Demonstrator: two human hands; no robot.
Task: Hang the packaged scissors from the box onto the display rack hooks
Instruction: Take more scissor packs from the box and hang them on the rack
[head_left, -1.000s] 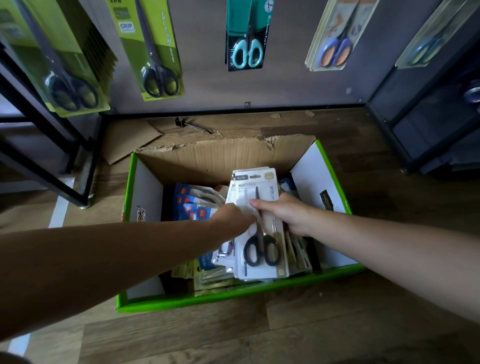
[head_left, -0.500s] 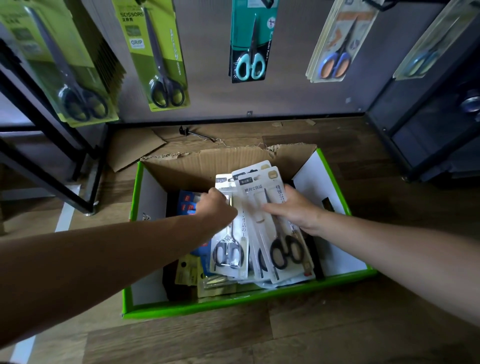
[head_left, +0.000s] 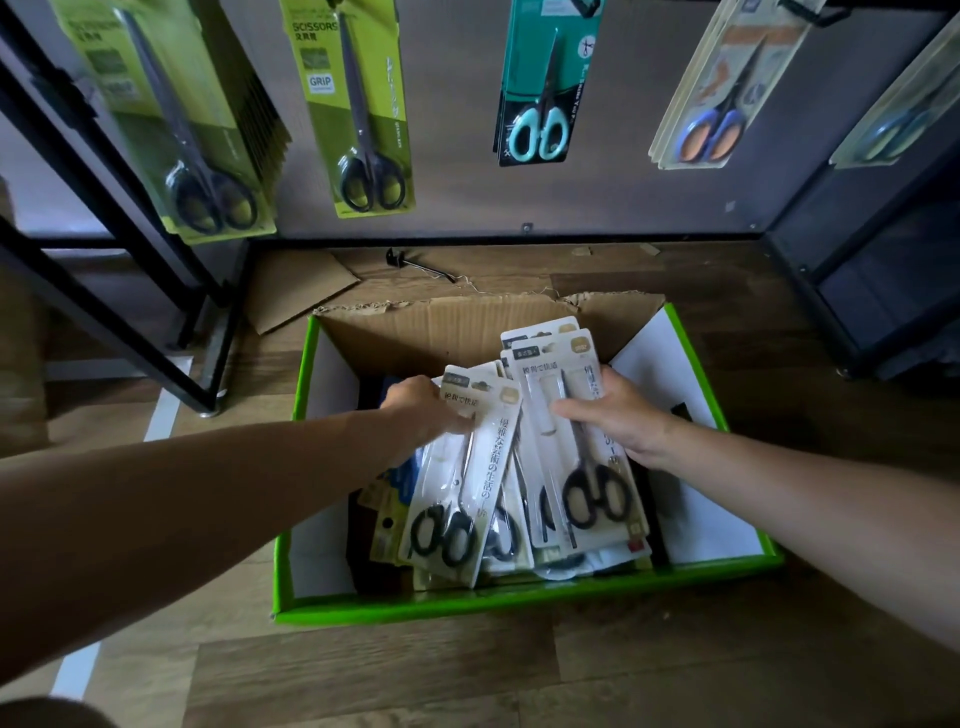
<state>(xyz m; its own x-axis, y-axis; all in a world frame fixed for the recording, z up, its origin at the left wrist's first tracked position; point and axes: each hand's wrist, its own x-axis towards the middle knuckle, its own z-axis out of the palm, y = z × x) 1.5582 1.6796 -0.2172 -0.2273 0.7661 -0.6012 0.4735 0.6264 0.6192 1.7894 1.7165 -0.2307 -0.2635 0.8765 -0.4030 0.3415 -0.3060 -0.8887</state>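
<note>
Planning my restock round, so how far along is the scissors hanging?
Done: the rack carries hanging packs, such as the green pack and teal pack. In hand: the left hand grips one white pack, the right hand holds a stack of white packs, both over the box. Left: none of these is hung, and more packs lie in the box.

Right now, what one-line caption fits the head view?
Left hand and right hand each grip white scissors packs in the green-edged box, beneath hung scissors.

wood-plank floor (head_left: 415, 675), grey wall (head_left: 457, 197), black metal frame (head_left: 104, 319) at left
</note>
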